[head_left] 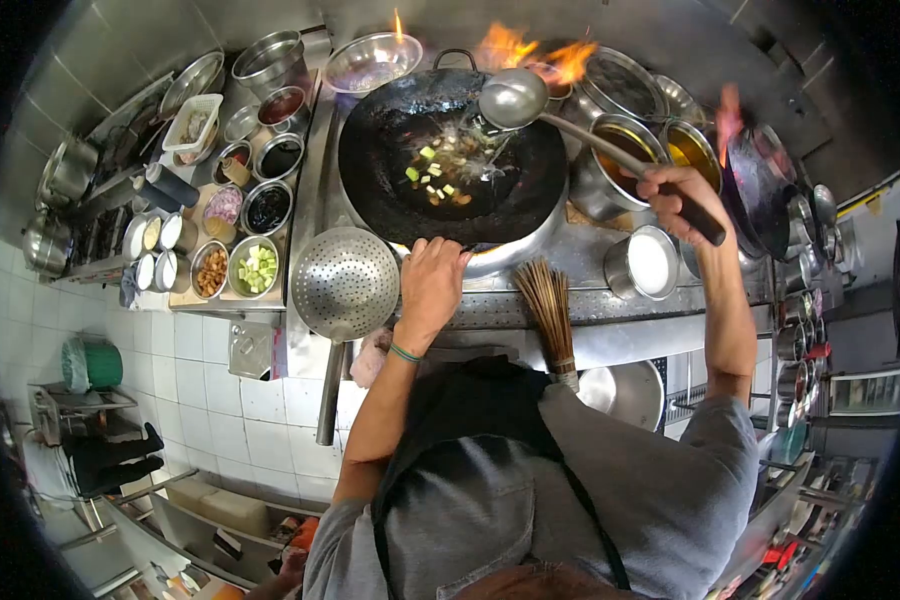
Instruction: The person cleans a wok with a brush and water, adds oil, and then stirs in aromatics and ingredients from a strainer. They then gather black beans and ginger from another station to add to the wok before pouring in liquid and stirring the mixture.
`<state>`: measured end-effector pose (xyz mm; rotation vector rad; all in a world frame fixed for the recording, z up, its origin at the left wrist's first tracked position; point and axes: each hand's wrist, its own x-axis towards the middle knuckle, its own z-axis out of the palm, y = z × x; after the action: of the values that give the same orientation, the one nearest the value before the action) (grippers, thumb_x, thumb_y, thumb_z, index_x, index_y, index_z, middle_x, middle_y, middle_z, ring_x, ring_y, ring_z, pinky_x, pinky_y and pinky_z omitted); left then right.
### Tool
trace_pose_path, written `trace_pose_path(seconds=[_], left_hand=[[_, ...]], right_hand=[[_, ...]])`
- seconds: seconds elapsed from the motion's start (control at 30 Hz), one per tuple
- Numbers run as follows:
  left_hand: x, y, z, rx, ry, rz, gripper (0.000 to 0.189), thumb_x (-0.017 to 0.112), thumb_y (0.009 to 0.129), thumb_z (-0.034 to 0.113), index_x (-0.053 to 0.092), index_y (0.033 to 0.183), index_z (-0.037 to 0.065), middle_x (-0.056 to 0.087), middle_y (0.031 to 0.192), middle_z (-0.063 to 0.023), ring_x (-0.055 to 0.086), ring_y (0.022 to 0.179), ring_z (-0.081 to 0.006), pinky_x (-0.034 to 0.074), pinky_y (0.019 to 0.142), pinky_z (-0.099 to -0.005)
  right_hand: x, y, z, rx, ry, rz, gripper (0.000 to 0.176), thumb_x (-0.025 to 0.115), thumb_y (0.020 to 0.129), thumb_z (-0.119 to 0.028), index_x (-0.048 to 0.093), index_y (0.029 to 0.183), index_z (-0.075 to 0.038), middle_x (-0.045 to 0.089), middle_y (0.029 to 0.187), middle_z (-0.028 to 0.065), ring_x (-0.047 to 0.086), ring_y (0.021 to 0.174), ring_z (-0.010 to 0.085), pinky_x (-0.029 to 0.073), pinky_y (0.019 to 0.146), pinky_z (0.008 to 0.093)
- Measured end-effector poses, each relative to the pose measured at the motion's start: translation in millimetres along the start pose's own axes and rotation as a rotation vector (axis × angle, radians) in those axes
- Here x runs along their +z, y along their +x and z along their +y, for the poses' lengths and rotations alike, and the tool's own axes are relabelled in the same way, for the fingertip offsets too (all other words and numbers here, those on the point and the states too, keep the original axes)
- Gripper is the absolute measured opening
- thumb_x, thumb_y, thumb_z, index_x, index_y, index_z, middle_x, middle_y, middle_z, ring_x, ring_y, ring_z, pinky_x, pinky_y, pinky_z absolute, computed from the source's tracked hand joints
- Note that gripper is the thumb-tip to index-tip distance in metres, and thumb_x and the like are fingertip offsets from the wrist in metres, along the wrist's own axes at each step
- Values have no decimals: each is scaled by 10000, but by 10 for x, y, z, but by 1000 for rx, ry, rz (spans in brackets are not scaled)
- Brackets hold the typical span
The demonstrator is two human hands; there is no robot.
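Observation:
My right hand (682, 205) grips the handle of a long metal ladle (513, 98). The ladle's bowl is tipped over the far right part of a black wok (380, 150), and clear liquid runs down from it. My left hand (435, 285) is closed on the wok's near rim; whether a handle is under the fingers is hidden. Pale and green chopped pieces (432, 175) lie in liquid at the wok's bottom. A perforated strainer (346, 283) rests just left of my left hand, its handle pointing toward me.
Flames (535, 52) rise behind the wok. At the right stand a pot of dark liquid (615, 140), a pot of white liquid (652, 262) and another wok (755, 195). A bamboo brush (547, 310) stands in front. Bowls of ingredients, including green cubes (257, 268), fill the left counter.

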<state>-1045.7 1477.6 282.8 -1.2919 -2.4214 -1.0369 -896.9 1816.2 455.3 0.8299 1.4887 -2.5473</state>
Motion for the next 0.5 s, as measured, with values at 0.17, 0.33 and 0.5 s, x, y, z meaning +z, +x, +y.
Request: trace_pose_path(seconds=[0.17,0.33,0.5], left_hand=[[-20,5,11,-12,1,2,147,653,912,158,610,862,27,574,813,-135,519,776,-332,428,698,-438],[29,12,16,-10,12,11,139,652,911,159,602,862,39,565,814,-130,512,783,-337,421,695,-442],[23,9,14,-35,50,-40,150,638,915,196,611,875,54,582,839,-116,529,819,-331,425,709,-449]], right_hand=[[90,-75,107,-242,-623,213,409,600,881,-66,565,1261,80,562,685,26,466,379,88,349,329,235],[-420,353,-218,-398,-921,419,402,627,850,-91,607,1231,36,541,621,13,489,397,117,391,394,265],[-1801,1696,-572,-512,-1309,861,276,594,765,-175,700,907,36,679,722,158,669,570,254,516,533,382]])
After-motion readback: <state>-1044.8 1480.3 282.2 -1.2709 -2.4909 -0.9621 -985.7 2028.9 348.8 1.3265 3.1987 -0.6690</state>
